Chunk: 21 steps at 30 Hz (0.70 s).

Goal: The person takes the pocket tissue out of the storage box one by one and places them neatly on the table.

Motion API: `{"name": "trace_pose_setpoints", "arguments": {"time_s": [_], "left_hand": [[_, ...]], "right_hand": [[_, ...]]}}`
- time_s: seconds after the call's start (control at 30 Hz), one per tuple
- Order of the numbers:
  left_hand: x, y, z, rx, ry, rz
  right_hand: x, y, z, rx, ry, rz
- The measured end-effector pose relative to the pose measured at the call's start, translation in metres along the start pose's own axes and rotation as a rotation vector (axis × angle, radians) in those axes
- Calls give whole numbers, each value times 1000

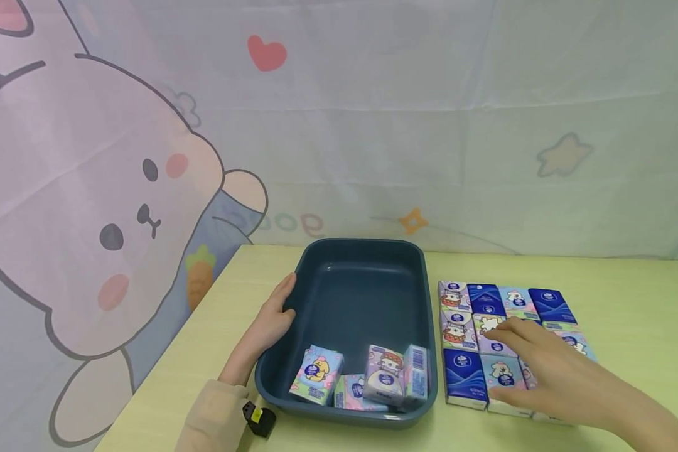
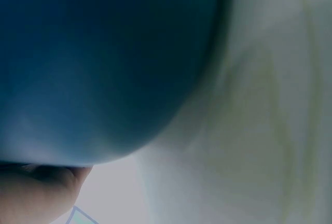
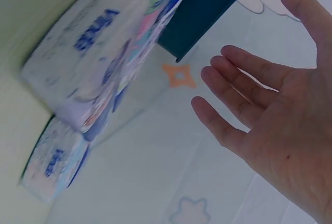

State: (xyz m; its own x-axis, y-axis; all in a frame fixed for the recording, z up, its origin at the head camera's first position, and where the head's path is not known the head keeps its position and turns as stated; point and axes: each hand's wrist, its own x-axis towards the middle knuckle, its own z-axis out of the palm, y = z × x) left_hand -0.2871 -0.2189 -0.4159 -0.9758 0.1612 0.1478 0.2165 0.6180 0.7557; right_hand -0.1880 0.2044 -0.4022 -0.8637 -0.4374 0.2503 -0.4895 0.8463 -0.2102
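Note:
My left hand (image 1: 271, 320) holds the left rim of a dark teal plastic bin (image 1: 302, 314), thumb over the edge. In the left wrist view, part of that hand (image 2: 41, 193) shows against the outer wall of the bin (image 2: 104, 79). Several pocket tissue packs lie at the bin's near end, among them a blue cartoon pack (image 1: 317, 375) and a purple one (image 1: 385, 373). My right hand (image 1: 554, 370) hovers over rows of tissue packs (image 1: 464, 373) right of the bin. Its fingers (image 3: 244, 73) are spread and loosely bent, holding nothing.
The packs on the pale yellow table (image 1: 644, 301) sit close together, some plain blue (image 1: 550, 306), others with cartoon prints. A printed cloth (image 1: 373, 157) hangs behind the table. A small black device (image 1: 260, 419) is beside the left sleeve, near the bin's front corner.

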Motion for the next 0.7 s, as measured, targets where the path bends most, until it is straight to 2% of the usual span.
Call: {"name": "trace_pose_setpoints", "arguments": {"time_s": [0.3,0.53,0.7], "left_hand": [[-1,0,0,-8,4,-3],[-1,1,0,-19,-1,-3],[0,1,1,-22,1,-3]], "right_hand": [[19,-35,-10,55,-56,6],[31,-57,-7,111,-81,-82],[38,-72,-3,109,-98,-105]]}}
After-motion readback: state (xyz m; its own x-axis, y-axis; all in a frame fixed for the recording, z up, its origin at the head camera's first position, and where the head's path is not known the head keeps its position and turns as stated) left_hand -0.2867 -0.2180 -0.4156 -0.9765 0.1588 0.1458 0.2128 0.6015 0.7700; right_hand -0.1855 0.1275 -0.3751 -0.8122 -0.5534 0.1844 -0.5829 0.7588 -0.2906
